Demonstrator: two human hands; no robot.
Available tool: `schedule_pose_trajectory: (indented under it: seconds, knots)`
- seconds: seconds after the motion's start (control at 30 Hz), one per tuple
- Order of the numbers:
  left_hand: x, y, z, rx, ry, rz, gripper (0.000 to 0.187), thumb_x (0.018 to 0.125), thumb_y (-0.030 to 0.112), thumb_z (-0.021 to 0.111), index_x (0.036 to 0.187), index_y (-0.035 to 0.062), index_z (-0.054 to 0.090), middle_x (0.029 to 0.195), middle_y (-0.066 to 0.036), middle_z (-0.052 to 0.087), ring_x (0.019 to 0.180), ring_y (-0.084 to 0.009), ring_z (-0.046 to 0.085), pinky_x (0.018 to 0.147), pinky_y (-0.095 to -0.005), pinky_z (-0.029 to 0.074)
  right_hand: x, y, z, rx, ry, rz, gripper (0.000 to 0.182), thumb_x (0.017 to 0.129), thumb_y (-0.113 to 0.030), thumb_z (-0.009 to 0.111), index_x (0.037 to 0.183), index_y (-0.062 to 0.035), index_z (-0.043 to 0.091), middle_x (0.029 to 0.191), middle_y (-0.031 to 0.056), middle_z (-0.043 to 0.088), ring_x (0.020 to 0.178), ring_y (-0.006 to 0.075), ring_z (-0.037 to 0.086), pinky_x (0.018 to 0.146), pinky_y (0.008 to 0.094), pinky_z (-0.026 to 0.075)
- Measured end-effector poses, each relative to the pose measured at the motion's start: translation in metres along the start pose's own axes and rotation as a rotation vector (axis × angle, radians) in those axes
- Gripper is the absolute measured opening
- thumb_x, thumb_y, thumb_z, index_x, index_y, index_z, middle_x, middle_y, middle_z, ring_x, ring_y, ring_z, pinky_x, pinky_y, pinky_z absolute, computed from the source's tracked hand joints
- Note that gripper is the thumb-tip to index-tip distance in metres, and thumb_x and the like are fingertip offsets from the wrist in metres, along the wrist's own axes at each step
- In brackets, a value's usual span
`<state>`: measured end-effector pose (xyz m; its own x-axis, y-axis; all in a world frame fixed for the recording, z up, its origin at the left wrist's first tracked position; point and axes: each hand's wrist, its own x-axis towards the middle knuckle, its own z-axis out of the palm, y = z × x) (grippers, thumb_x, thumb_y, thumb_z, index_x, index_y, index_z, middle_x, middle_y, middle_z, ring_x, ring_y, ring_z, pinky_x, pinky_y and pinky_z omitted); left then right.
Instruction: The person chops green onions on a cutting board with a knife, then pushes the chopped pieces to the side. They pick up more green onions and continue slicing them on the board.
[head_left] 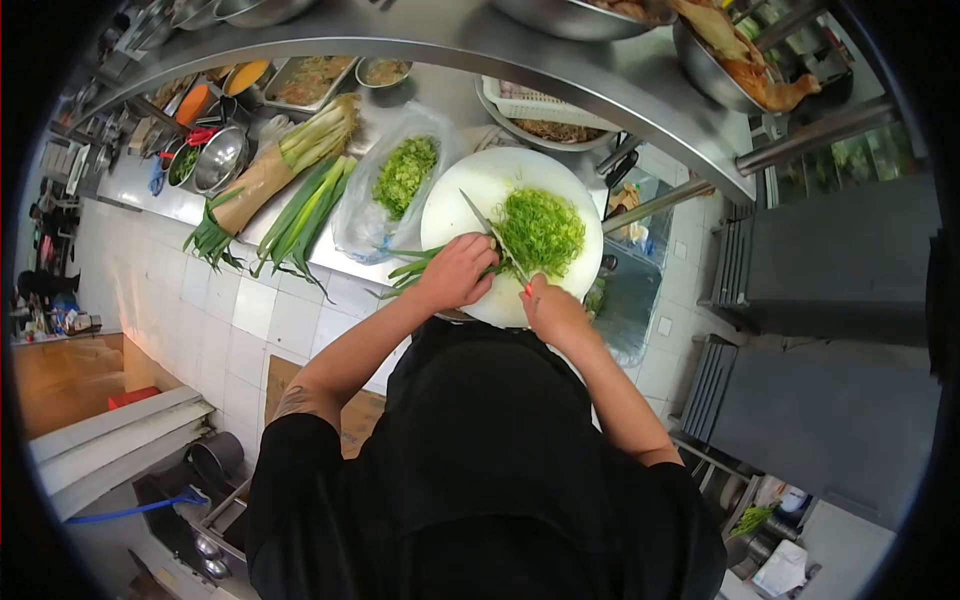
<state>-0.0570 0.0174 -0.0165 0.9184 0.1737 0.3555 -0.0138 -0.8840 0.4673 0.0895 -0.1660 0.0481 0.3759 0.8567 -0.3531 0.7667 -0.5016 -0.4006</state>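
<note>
On a round white cutting board [450, 205], my left hand [460, 271] is closed over a bunch of green onions [412, 270], whose leaves stick out to the left. My right hand [556, 313] grips the red handle of a knife [480, 215]. The blade points up and left, just beside my left fingertips. A heap of finely sliced green onion [542, 232] lies to the right of the blade. Left of the board, an open clear plastic bag [357, 215] holds chopped greens [406, 177].
Whole green onions [305, 215] and paper-wrapped leeks [262, 187] lie on the steel counter at the left, near metal bowls [221, 160]. A steel shelf [420, 52] with bowls crosses above the board. A basin with a white basket [540, 108] sits behind it.
</note>
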Motion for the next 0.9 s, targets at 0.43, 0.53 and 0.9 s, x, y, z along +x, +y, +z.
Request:
schedule_pose_trajectory:
  seconds: [0.43,0.53,0.9]
  knots:
    - [-0.005,-0.004,0.008,0.040,0.082,0.026,0.027,0.081,0.017,0.073,0.104,0.0074,0.062,0.116,-0.013,0.058,0.121,-0.0329,0.056,0.106,-0.0431,0.045,0.022,0.013,0.009,-0.033,0.023,-0.043,0.030,0.105,-0.029,0.057,0.108,0.0009,0.056,0.088,0.0302,0.072,0.086,0.0491,0.071,0.078,0.0585,0.055]
    - [-0.005,-0.005,0.007,0.033,0.045,0.034,0.026,0.080,0.016,0.073,0.103,0.0072,0.062,0.116,-0.013,0.058,0.118,-0.0337,0.056,0.105,-0.0436,0.046,0.014,-0.001,-0.011,-0.067,-0.024,-0.037,0.030,0.105,-0.029,0.058,0.108,0.0008,0.056,0.087,0.0292,0.072,0.085,0.0497,0.071,0.077,0.0592,0.055]
    - [-0.005,-0.001,-0.010,0.018,-0.055,0.007,0.031,0.084,0.018,0.073,0.112,0.0082,0.064,0.121,-0.013,0.061,0.125,-0.0354,0.056,0.108,-0.0466,0.044,0.011,0.018,0.020,-0.069,0.094,-0.074,0.030,0.105,-0.032,0.059,0.108,-0.0024,0.053,0.081,0.0236,0.073,0.077,0.0438,0.073,0.071,0.0565,0.056]
